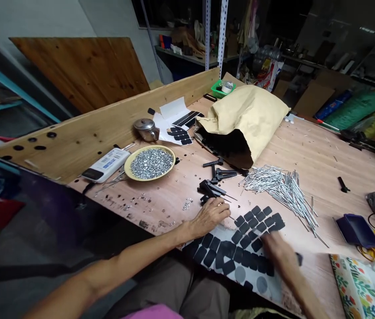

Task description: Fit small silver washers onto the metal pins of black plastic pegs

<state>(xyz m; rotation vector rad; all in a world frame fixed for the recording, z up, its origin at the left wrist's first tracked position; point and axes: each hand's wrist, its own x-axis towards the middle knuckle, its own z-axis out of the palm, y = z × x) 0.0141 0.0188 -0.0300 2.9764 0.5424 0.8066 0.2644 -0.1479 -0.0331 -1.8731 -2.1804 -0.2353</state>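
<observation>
The curled left hand (210, 217) grips nothing clearly, just beside black plastic brackets (212, 189); the blurred right hand (276, 248), state unclear, lies over a sheet of rounded black pads (237, 252).

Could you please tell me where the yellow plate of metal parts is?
In the head view, the yellow plate sits left of the left hand, beside the white power bank.

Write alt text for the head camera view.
A person's left hand rests beside black plastic parts; the right hand is over black stickers on white backing, on a wooden workbench with metal rods and a yellow plate of metal nuts.
</observation>
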